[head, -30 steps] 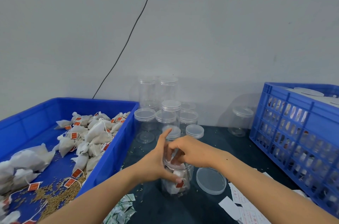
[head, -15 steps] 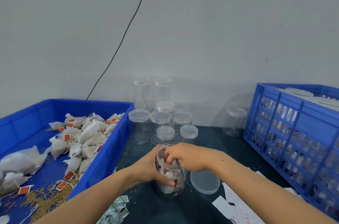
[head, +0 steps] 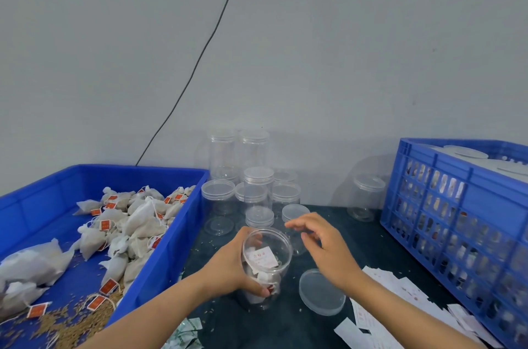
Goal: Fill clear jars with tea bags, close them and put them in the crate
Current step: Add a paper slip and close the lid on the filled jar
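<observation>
While our left hand [head: 228,264] grips the open jar [head: 264,266], the lid [head: 321,291] waits on the table.

Because our right hand [head: 324,248] hovers just beside the jar's mouth with relaxed fingers holding nothing, we judge the closing step comes next, and that is where we could slip. The jar stands on the dark table [head: 285,326], part filled with tea bags [head: 258,277] and a paper slip that leans near the rim; if it sticks up, the lid may trap it or seat crooked. The clear lid is hard to see against the cloth, so we might fumble it. The crate [head: 445,206] stands at our right.
</observation>
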